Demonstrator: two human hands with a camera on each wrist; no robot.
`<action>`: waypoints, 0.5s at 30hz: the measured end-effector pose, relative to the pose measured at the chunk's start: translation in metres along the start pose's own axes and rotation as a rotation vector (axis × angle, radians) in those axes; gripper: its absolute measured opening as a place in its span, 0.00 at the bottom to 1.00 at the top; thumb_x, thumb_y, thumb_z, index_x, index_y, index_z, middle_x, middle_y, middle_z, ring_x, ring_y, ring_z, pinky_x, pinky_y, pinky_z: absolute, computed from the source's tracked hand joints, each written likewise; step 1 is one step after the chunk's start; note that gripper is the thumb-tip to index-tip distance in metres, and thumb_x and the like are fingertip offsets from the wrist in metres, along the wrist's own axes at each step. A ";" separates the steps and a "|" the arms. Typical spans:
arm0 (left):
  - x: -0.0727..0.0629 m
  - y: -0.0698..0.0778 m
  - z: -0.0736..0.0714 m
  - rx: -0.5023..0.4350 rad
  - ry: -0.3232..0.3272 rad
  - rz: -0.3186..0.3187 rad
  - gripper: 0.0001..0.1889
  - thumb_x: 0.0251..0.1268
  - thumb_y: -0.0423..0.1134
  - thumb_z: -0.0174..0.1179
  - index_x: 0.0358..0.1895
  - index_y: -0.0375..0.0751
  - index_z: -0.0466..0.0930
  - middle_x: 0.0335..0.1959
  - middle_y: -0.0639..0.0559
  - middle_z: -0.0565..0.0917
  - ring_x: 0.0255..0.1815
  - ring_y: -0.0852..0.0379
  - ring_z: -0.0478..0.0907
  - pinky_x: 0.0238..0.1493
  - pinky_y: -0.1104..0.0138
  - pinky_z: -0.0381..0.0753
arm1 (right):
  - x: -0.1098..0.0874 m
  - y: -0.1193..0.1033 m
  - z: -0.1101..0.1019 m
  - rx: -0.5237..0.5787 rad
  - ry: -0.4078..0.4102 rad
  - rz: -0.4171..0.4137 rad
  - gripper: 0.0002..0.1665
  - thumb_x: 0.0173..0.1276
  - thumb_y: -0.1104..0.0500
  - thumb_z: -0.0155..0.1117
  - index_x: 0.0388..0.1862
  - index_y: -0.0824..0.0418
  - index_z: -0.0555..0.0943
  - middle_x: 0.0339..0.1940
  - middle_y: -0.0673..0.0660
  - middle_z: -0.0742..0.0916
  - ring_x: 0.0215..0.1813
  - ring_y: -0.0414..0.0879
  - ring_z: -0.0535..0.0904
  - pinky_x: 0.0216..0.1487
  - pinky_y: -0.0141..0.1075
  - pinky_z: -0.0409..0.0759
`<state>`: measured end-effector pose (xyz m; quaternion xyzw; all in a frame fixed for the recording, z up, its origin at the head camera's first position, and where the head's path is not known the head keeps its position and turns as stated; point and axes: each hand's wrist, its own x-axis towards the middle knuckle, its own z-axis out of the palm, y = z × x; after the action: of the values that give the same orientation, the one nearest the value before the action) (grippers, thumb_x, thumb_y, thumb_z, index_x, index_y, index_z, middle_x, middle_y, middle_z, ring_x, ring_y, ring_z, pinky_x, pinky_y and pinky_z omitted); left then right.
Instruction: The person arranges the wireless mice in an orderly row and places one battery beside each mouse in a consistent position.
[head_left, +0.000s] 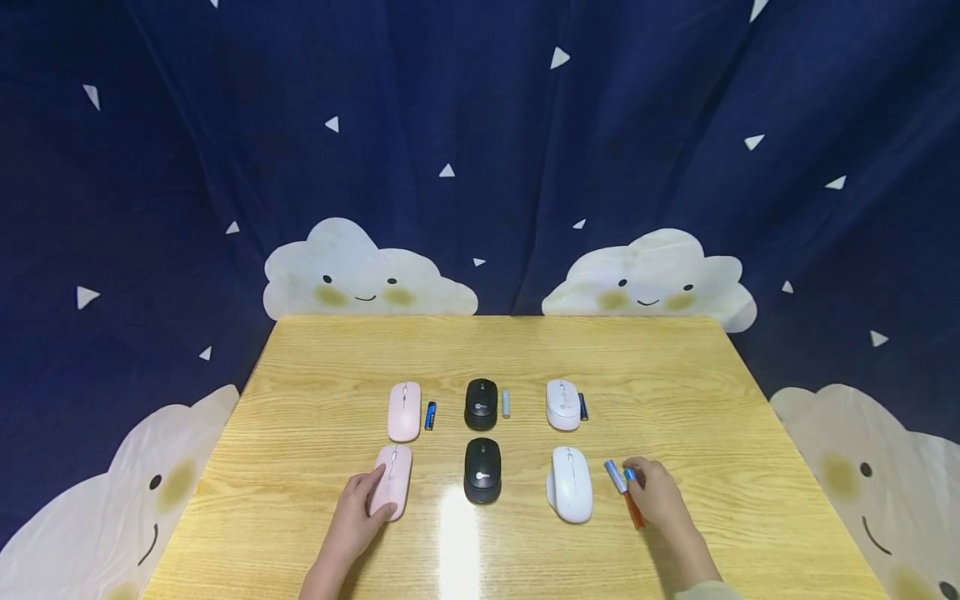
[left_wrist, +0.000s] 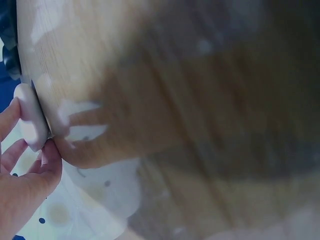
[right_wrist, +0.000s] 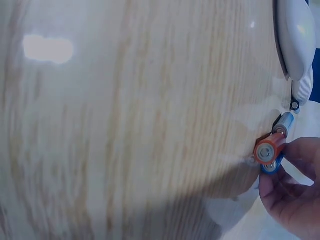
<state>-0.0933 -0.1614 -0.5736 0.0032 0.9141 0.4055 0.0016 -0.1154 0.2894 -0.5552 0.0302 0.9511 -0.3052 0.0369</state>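
Observation:
In the head view my left hand (head_left: pixel 362 512) grips the nearer pink mouse (head_left: pixel 394 475) by its sides, thumb on the near edge. The left wrist view shows the fingers around this mouse (left_wrist: pixel 33 117), which lies at the table's edge in that view. My right hand (head_left: pixel 660 492) pinches a blue battery (head_left: pixel 630 475) on the right of the table. Beside it lie a silver-blue battery (head_left: pixel 615 477) and an orange battery (head_left: pixel 636 512). In the right wrist view the orange battery (right_wrist: pixel 266 151) partly covers the blue battery (right_wrist: pixel 272 166).
A second pink mouse (head_left: pixel 404 411), two black mice (head_left: pixel 481 403) and two white mice (head_left: pixel 572 487) stand in two rows. Near the far row lie a dark blue battery (head_left: pixel 430 415), a silver battery (head_left: pixel 506 404) and a black battery (head_left: pixel 583 407). A blue curtain (head_left: pixel 480 125) hangs behind the table (head_left: pixel 315 358).

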 end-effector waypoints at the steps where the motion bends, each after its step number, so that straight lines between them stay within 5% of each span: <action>1: 0.000 0.000 0.000 0.002 -0.001 0.000 0.32 0.50 0.33 0.66 0.61 0.31 0.67 0.50 0.35 0.72 0.51 0.39 0.72 0.55 0.51 0.72 | 0.000 0.000 0.000 0.000 0.000 0.000 0.15 0.60 0.69 0.55 0.47 0.71 0.76 0.36 0.66 0.78 0.36 0.54 0.77 0.35 0.46 0.80; 15: -0.001 0.001 -0.001 0.001 -0.005 -0.012 0.32 0.50 0.32 0.66 0.61 0.31 0.67 0.50 0.35 0.72 0.51 0.38 0.72 0.56 0.50 0.71 | 0.002 0.001 0.002 -0.006 0.013 0.004 0.14 0.59 0.70 0.55 0.44 0.72 0.76 0.31 0.62 0.78 0.33 0.50 0.73 0.29 0.38 0.74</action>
<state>-0.0926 -0.1613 -0.5721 -0.0012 0.9143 0.4049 0.0061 -0.1169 0.2885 -0.5577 0.0340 0.9522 -0.3021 0.0313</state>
